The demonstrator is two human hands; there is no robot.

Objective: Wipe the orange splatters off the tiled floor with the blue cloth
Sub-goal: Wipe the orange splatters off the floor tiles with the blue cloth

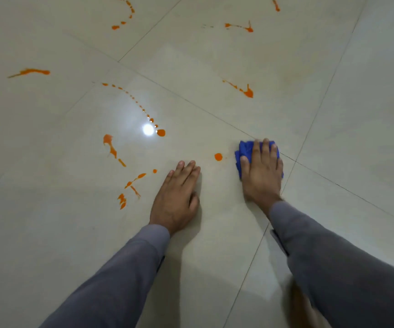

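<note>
On the far left of the floor (49,233) lies an orange streak (31,72), alone on its tile. Right of it, a curved line of drops (132,98) runs down to a round blob (160,132) beside a bright glare of a lamp (148,129). Below that curve sit a long smear (110,147), a few dashes (135,179) and a ragged patch (122,201). Another dotted arc (126,13) shows at the top.

The left hand (177,197) rests flat on the tile, palm down, fingers (186,171) straight and close together, holding nothing; a grey sleeve (120,268) covers the arm. Between the two hands lies a single round spot (218,156), just left of the cloth (244,150).

The right hand (262,171) presses down on the crumpled blue cloth, fingers (265,147) spread slightly over it, the cloth showing at the fingertips and along the thumb side. The cloth lies on the floor near a crossing of grout lines (295,160). A matching sleeve (333,256) covers that arm.

Farther back on the right are a splatter with a tail (247,92), another above it (241,26), and a small mark (277,5) at the top edge.
</note>
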